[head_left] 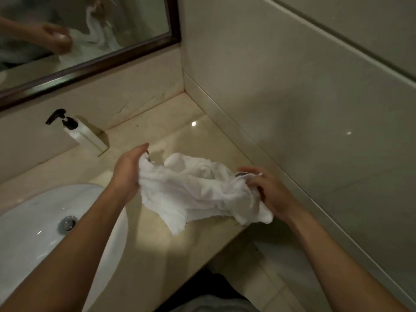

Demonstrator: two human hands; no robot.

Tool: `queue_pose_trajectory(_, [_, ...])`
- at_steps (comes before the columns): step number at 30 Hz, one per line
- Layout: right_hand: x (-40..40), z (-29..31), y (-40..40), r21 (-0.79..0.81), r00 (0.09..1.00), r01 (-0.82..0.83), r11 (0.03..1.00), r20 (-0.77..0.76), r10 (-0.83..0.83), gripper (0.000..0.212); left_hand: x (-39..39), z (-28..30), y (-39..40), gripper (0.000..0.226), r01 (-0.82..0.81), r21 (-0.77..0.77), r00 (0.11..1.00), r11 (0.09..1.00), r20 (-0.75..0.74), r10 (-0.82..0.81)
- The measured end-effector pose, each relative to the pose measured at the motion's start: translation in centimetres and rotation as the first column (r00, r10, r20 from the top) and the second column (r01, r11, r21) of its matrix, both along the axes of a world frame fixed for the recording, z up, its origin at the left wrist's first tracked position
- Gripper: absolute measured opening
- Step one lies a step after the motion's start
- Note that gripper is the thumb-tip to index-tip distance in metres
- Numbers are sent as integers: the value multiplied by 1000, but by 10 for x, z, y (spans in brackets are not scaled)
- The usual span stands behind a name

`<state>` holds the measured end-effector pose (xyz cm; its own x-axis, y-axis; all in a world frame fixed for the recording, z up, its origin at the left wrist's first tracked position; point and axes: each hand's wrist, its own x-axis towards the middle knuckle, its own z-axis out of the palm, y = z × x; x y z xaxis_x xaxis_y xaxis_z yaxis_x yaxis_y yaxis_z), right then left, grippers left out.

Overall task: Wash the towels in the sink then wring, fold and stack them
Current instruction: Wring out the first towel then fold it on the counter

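Both hands hold one crumpled white towel point(198, 188) over the beige stone tabletop point(171, 136), right of the sink point(33, 221). Left hand point(128, 172): grip clamped on the towel's left edge, fingers curled round the cloth. Right hand point(267, 190): grip pinching the right corner, fingers bent in on it. Towel sags between them, its lower flap hanging at the tabletop's front edge. Soap dispenser point(83, 134) stands by the back wall. Mirror point(90, 41) above reflects hand and cloth.
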<state>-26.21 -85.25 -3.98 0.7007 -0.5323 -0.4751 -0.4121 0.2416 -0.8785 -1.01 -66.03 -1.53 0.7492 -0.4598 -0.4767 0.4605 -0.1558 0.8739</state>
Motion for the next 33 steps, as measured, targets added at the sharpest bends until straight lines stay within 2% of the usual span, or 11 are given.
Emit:
queue_pose_trajectory(2, [4,-2,11,-155,905,-344,926,-319,283,21,10,-6,17,32,98,36,993,994,-67,-96])
queue_pose_trajectory(4, [11,-8,19,-226,834,-457,861,-445,326,21,15,-19,30,32,191,194,980,962,9,-197])
queue_pose_trajectory(8, [56,5,19,-410,960,-211,887,-260,108,16,22,-50,41,33,72,324,989,943,98,-109])
queue_pose_trajectory(12, [118,10,10,-457,998,-50,888,-57,27,11,32,-70,24,33,62,303,998,951,2,-66])
queue_pose_trajectory(14, [151,3,4,-431,994,-110,895,-65,91,10,36,-75,10,38,93,305,995,948,-63,-78])
queue_pose_trajectory(17, [190,-16,-1,-235,962,-228,945,-203,182,30,40,-80,-13,21,79,325,994,942,-92,-52])
queue_pose_trajectory(20, [201,-32,0,-144,877,-411,900,-332,347,13,42,-79,-30,11,94,396,995,913,-59,-76])
queue_pose_trajectory(25, [199,-35,-2,-46,833,-470,882,-355,425,3,33,-73,-34,17,259,315,961,913,10,-276])
queue_pose_trajectory(28, [192,-30,-7,-12,769,-573,820,-353,532,39,22,-69,-33,24,295,306,927,905,138,-348])
queue_pose_trajectory(31, [187,-27,-11,-200,724,-686,699,-275,632,12,16,-70,-29,21,263,428,861,865,301,-410])
queue_pose_trajectory(33, [183,-23,-12,-425,755,-650,630,-272,596,12,15,-67,-26,27,210,489,810,847,399,-431])
